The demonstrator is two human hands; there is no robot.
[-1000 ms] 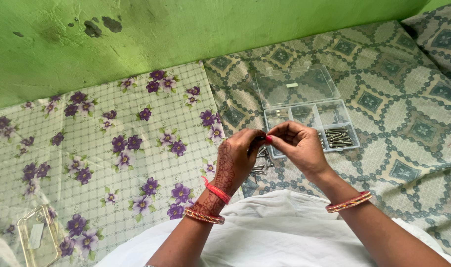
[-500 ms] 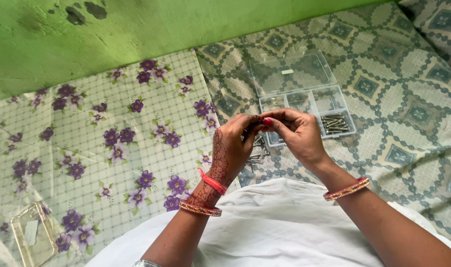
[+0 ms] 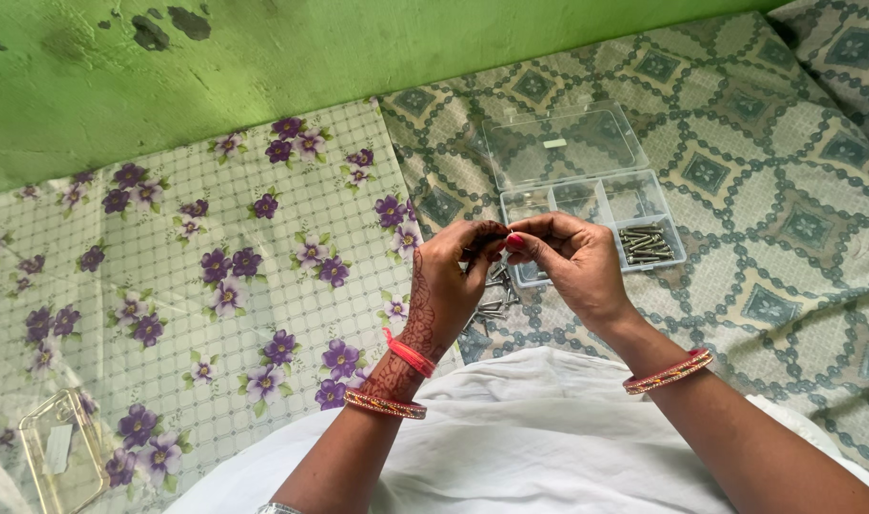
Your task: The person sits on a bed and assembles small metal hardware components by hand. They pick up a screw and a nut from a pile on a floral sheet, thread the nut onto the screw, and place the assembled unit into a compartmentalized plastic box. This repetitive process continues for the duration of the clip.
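My left hand [image 3: 449, 286] and my right hand [image 3: 572, 262] meet fingertip to fingertip over the patterned cloth, pinching a small metal screw [image 3: 499, 244] between them; most of it is hidden by the fingers. Under the hands lies a loose pile of screws [image 3: 494, 295]. Just beyond stands a clear plastic compartment box [image 3: 596, 205] with its lid [image 3: 560, 143] folded back. More screws [image 3: 646, 245] fill its right front compartment.
A green wall [image 3: 358, 48] runs along the far side. A floral plastic sheet [image 3: 197, 276] covers the left, a grey diamond-patterned cloth [image 3: 777, 219] the right. A small clear lid [image 3: 59, 457] lies at the lower left. White clothing [image 3: 511, 447] covers my lap.
The view shifted slightly. My hands stay joined at the fingertips, with small finger movements around the screw. Nothing was put down or picked up.
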